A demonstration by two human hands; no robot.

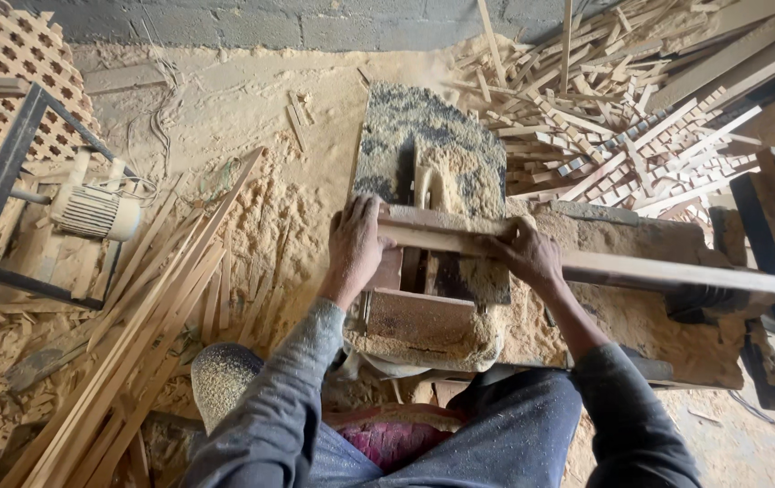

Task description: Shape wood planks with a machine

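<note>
Across the sawdust-caked worktop [622, 316] lies a long wooden strip [604, 264], running from the left hand out past the frame's right edge. Left hand [356, 246] presses on the strip's left end, fingers [360, 215] together and curled over it. Right hand [527, 256] grips the strip just right of centre, fingers clamped around it. Both hands sit on either side of the saw slot [423, 185] in a speckled plate [432, 136]; blade itself is hard to make out under dust. Grey sleeves [279, 407] below, dark trousers and a pink patch at the bottom. Long thin slats [148, 325] lie piled on the floor to the left, near an electric motor [93, 212] on a metal frame. Short notched offcuts [622, 126] are heaped at upper right. Sawdust [252, 117] covers the floor.
</note>
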